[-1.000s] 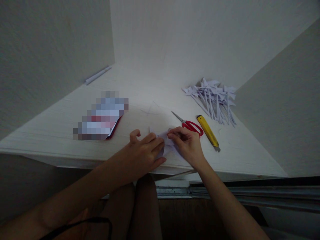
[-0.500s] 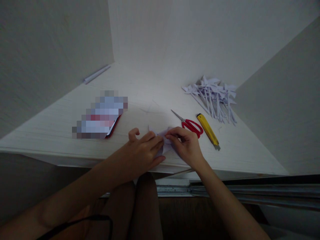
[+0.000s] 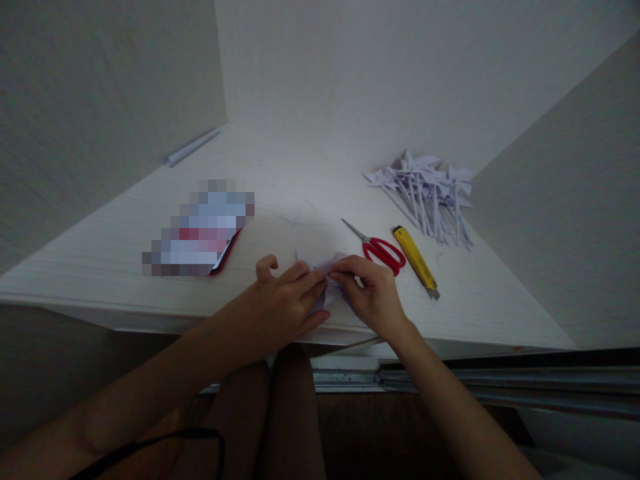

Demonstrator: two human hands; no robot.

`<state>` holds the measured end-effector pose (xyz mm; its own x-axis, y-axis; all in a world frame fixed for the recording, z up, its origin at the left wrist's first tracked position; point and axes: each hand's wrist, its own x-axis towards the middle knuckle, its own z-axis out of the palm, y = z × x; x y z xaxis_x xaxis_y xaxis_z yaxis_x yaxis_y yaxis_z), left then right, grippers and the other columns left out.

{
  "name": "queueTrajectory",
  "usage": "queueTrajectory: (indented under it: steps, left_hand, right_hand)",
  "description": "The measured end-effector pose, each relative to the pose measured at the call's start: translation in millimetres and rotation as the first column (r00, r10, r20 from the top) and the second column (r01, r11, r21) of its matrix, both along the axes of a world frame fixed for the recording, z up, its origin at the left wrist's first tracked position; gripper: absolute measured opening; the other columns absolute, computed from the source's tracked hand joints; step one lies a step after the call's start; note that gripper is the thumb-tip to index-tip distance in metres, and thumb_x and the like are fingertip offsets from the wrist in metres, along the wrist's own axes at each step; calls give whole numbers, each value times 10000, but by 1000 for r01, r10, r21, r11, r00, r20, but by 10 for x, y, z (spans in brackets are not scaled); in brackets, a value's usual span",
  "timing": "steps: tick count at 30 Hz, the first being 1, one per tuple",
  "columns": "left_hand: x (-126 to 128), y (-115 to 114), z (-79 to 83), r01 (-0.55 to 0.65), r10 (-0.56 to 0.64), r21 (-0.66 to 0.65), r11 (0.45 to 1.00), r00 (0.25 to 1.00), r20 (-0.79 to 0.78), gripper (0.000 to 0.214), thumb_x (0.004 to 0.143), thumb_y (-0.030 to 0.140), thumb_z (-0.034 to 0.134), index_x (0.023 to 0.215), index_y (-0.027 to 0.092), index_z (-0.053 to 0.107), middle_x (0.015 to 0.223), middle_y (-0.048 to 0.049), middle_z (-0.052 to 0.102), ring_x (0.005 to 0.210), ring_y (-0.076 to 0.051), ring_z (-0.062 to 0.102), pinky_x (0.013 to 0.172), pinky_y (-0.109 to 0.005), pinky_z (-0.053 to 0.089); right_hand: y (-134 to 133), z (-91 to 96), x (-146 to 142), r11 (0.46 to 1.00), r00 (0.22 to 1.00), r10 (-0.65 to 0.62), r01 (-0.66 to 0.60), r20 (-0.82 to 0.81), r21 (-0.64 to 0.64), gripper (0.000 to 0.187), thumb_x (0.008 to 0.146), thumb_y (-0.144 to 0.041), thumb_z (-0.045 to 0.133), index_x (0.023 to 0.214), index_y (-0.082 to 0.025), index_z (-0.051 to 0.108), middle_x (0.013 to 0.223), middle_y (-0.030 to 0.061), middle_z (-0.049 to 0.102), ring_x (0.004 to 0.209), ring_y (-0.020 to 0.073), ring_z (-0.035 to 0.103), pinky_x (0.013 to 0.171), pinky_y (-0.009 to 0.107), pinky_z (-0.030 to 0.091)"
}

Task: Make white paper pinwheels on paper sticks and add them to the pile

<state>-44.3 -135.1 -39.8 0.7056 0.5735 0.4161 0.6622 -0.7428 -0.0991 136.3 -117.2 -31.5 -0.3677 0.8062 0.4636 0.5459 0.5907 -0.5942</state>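
Note:
Near the front edge of the white table, my left hand is closed on a folded white paper pinwheel, its fingers covering much of it. My right hand pinches at the middle of the same pinwheel with thumb and forefinger. Whatever small part lies between those fingertips is hidden. Red-handled scissors lie just beyond my right hand, blades pointing to the back left. Beside them rests a yellow utility knife with a bit of blade showing at its near end.
A pile of white paper pinwheels on paper sticks lies at the back right. On the left is a phone in a red case, its screen blurred. Rolled paper sticks lie along the left wall. Walls enclose the table on three sides.
Almost nothing differs. Both hands stay on the paper pinwheel with only a tiny shift of the fingers, and the view has moved very slightly.

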Motion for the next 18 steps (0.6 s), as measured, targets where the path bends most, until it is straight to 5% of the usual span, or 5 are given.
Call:
queueTrajectory:
  steps: [10,14,18]
  left_hand:
    - [-48,1,67,34,-11,-160,986,990,140,344,897,405,369,1140,214,520,1219,-72,520,1009,-221,473,769,-396,312]
    - [-57,2,85,-142,212,-226,964,922,322,292,910,306,350,1027,187,589,1120,-74,554,966,-199,492,786,-387,348]
    - [21,-24,68,-291,362,-273,917,894,263,296,876,297,392,865,108,619,907,-113,584,870,-204,516,769,-368,409]
  right_hand:
    - [-27,-20,-8,997,997,-21,16,70,79,144,814,-127,492,802,-175,627,764,30,638,710,122,583,644,245,461]
    - [-36,-26,1,997,998,-23,19,58,73,158,799,-94,486,790,-168,626,763,32,639,706,121,578,637,237,448]
    - [-41,-37,6,996,997,-44,38,65,81,151,794,-96,489,778,-159,625,758,39,641,712,129,579,657,248,440]
